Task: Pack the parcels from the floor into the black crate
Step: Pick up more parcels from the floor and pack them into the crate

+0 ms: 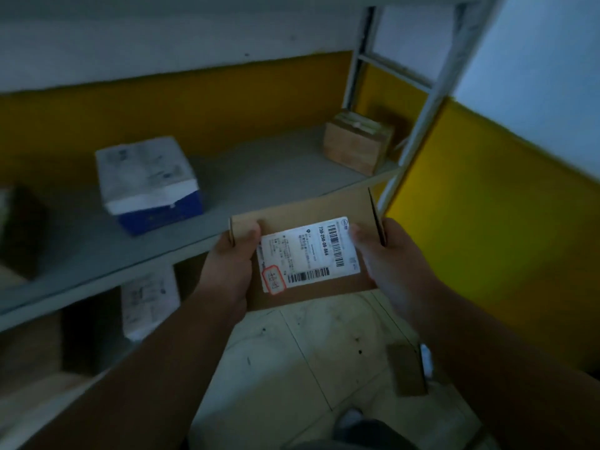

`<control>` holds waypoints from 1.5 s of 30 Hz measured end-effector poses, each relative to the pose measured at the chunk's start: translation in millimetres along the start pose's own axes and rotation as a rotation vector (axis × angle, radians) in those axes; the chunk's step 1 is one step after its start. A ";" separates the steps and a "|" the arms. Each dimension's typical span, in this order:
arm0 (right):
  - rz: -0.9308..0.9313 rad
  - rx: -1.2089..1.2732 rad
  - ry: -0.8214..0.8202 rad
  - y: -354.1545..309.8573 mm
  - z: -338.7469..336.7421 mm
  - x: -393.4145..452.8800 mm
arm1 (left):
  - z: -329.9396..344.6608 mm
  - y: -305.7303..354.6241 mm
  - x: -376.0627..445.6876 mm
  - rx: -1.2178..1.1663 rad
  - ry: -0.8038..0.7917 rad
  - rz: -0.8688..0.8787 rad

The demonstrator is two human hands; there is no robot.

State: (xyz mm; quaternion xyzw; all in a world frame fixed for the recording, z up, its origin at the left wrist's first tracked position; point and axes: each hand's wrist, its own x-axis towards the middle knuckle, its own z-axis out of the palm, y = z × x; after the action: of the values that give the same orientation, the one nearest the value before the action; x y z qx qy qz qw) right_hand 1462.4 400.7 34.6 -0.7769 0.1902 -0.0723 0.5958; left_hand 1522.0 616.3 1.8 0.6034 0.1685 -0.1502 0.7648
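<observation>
I hold a flat brown cardboard parcel [302, 209] with a white shipping label [308, 254] facing up, in front of the grey shelf. My left hand [232, 261] grips its left edge, thumb on top. My right hand [389, 261] grips its right edge, thumb on the label's corner. Another small brown parcel [406, 368] lies on the tiled floor below to the right. No black crate is in view.
A grey shelf [259, 177] carries a white and blue box [149, 183] and a brown box [357, 141] at the far right. A white parcel [149, 303] sits on the shelf level below. A metal upright [418, 125] stands by the yellow wall.
</observation>
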 end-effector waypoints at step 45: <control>0.021 -0.289 -0.656 71.9 285.7 -388.7 | -350.8 -178.2 -347.5 -0.076 0.635 -0.119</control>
State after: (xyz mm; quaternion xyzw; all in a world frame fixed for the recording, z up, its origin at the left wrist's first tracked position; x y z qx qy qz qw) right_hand 1187.7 790.1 -69.4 -0.8329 0.0051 0.2145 0.5101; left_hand 1106.0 926.7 -76.6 0.5804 0.4390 0.0076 0.6859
